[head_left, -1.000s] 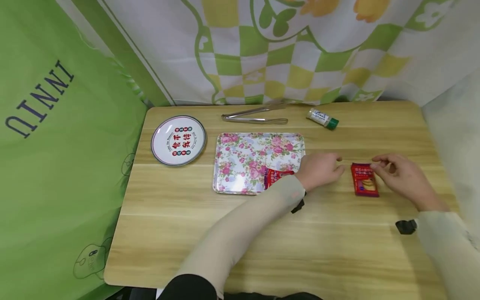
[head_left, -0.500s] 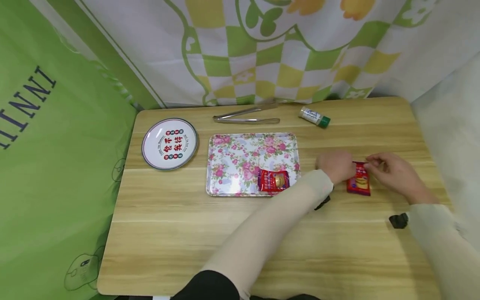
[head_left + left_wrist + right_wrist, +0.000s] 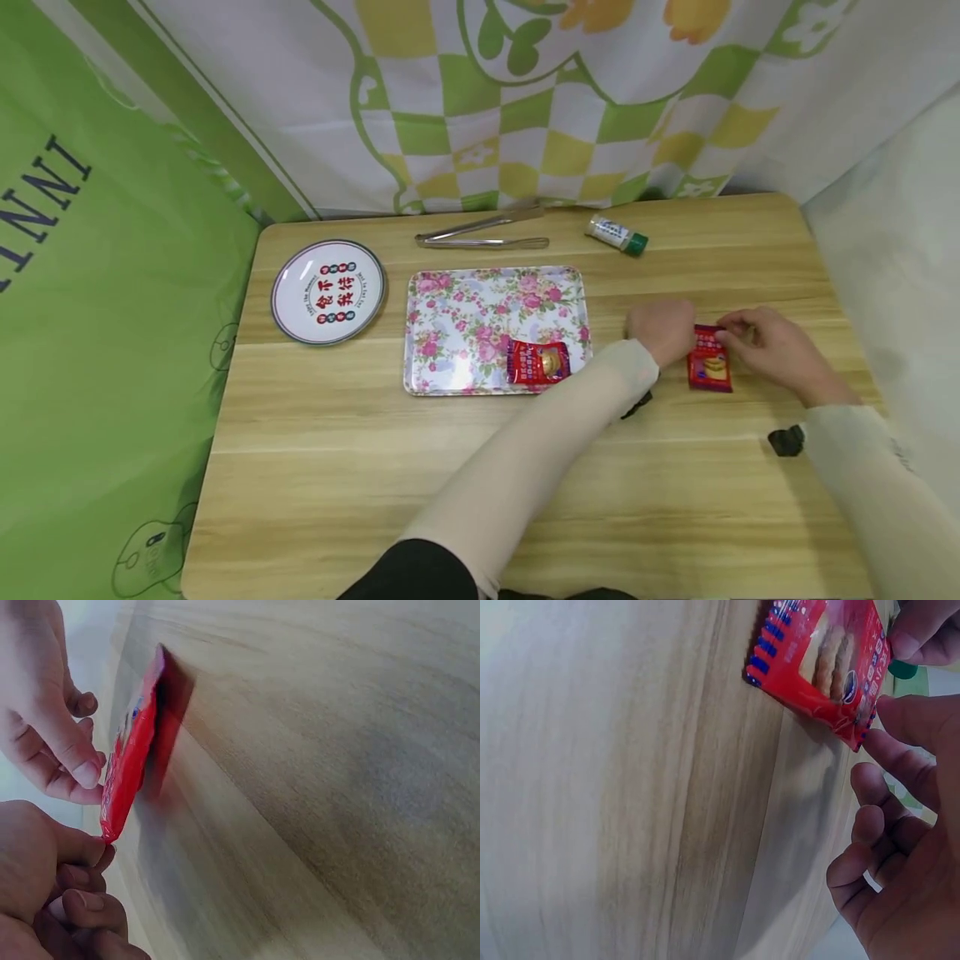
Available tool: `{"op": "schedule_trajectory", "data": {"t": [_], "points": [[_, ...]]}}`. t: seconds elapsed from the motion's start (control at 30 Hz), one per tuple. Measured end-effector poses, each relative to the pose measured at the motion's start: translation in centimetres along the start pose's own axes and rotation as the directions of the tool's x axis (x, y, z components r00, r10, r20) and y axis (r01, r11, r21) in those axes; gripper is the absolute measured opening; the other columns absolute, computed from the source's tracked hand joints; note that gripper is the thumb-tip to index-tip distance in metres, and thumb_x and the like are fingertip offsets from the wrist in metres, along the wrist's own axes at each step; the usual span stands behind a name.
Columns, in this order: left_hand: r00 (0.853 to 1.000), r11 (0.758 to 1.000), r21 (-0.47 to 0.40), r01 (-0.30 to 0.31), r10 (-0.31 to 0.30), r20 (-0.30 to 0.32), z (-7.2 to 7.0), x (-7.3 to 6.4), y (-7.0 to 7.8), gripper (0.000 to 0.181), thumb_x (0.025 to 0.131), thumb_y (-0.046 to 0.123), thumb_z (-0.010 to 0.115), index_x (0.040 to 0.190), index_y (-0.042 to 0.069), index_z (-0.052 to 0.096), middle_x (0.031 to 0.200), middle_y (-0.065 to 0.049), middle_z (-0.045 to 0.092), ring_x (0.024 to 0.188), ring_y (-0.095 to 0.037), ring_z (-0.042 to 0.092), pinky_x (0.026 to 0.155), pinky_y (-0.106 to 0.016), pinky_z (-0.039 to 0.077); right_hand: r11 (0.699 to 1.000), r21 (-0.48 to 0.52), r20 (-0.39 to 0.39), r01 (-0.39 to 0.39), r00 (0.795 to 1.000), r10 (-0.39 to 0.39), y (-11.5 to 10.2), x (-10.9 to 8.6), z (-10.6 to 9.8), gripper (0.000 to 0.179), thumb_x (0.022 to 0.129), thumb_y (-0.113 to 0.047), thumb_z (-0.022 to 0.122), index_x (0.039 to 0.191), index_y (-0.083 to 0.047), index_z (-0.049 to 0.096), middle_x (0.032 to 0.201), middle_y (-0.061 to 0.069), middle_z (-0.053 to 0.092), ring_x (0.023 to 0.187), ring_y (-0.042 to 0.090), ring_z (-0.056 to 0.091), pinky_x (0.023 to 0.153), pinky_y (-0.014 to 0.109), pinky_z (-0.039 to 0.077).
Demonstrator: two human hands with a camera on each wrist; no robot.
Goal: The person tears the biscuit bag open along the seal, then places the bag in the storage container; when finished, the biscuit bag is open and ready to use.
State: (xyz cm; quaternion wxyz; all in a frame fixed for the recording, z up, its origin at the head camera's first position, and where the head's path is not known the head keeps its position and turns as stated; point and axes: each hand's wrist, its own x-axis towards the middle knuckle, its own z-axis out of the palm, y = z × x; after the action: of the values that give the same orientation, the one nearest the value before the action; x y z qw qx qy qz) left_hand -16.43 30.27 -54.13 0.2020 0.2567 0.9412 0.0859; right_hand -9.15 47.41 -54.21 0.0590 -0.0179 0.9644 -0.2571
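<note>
A red biscuit packet [image 3: 708, 367] with a cookie picture is between my two hands at the right of the table. My left hand [image 3: 662, 332] pinches one corner at the packet's top end; in the left wrist view its thumb and forefinger close on the red wrapper [image 3: 129, 772]. My right hand [image 3: 776, 352] pinches the opposite corner of that end, thumb and forefinger meeting at the wrapper's edge in the right wrist view, other fingers loosely curled. The packet tilts, its lower end near the wood. Another red biscuit packet [image 3: 537, 363] lies on the floral tray [image 3: 442, 321].
A white plate [image 3: 300, 292] with red lettering stands at the left. Metal tongs [image 3: 480, 243] lie behind the tray, and a green-capped shaker bottle [image 3: 617, 235] lies to their right. Curtains hang along the table's [image 3: 337, 500] back and left sides.
My left hand has moved right from beside the tray to the packet and taken hold of its corner. The right hand stays at the packet. The head view has shifted slightly.
</note>
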Motion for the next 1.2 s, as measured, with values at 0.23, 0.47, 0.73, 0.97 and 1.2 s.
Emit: {"op": "schedule_trajectory", "data": {"t": [0.23,0.47,0.73,0.97,1.2], "points": [[0.998,0.997,-0.046,-0.065,0.066,0.021,-1.1,-0.8,-1.5,0.010,0.098,0.037,0.065,0.090,0.032,0.068,0.080,0.015,0.062,0.064,-0.004,0.054,0.055,-0.028,0.046,0.999,0.017,-0.026,0.029,0.999,-0.029,-0.7,0.2,-0.2,0.028,0.100,-0.023,0.067,0.117,0.000,0.069,0.100,0.011,0.063,0.079,0.022,0.050,0.065,0.032,0.039],[0.996,0.987,-0.130,-0.092,0.091,-0.014,-3.0,-1.9,-3.6,0.015,0.103,0.038,0.057,0.112,0.035,0.068,0.092,0.016,0.064,0.072,-0.002,0.055,0.059,-0.028,0.046,0.999,0.046,-0.032,0.023,0.999,-0.022,-2.7,0.6,-0.8,0.024,0.100,-0.028,0.067,0.108,-0.005,0.070,0.100,0.012,0.059,0.078,0.023,0.043,0.063,0.033,0.035],[0.967,0.962,-0.150,-0.229,0.206,-0.152,-6.4,-5.2,-8.7,0.023,0.107,0.037,0.048,0.117,0.033,0.068,0.095,0.017,0.066,0.070,-0.001,0.057,0.057,-0.024,0.045,0.983,0.015,-0.062,0.181,0.982,-0.180,-8.1,1.4,-1.8,0.012,0.099,-0.021,0.069,0.105,-0.011,0.069,0.103,0.005,0.058,0.083,0.019,0.042,0.066,0.028,0.034],[0.868,0.893,-0.178,-0.413,0.326,-0.375,-8.1,-10.3,-15.2,0.023,0.107,0.033,0.052,0.117,0.022,0.068,0.086,0.013,0.062,0.062,-0.003,0.051,0.051,-0.021,0.042,0.917,-0.036,-0.146,0.398,0.905,-0.399,-15.0,2.4,-1.5,0.008,0.092,-0.010,0.076,0.097,-0.012,0.069,0.101,0.002,0.060,0.085,0.016,0.050,0.071,0.032,0.039],[0.747,0.750,-0.341,-0.566,0.293,-0.596,-6.7,-16.0,-22.0,0.017,0.105,0.026,0.058,0.109,0.016,0.071,0.073,0.008,0.049,0.058,-0.006,0.039,0.064,-0.021,0.041,0.789,0.067,-0.171,0.610,0.786,-0.594,-21.4,3.6,1.1,0.019,0.086,0.000,0.078,0.093,-0.014,0.068,0.100,-0.002,0.060,0.094,0.015,0.055,0.080,0.034,0.043]]}}
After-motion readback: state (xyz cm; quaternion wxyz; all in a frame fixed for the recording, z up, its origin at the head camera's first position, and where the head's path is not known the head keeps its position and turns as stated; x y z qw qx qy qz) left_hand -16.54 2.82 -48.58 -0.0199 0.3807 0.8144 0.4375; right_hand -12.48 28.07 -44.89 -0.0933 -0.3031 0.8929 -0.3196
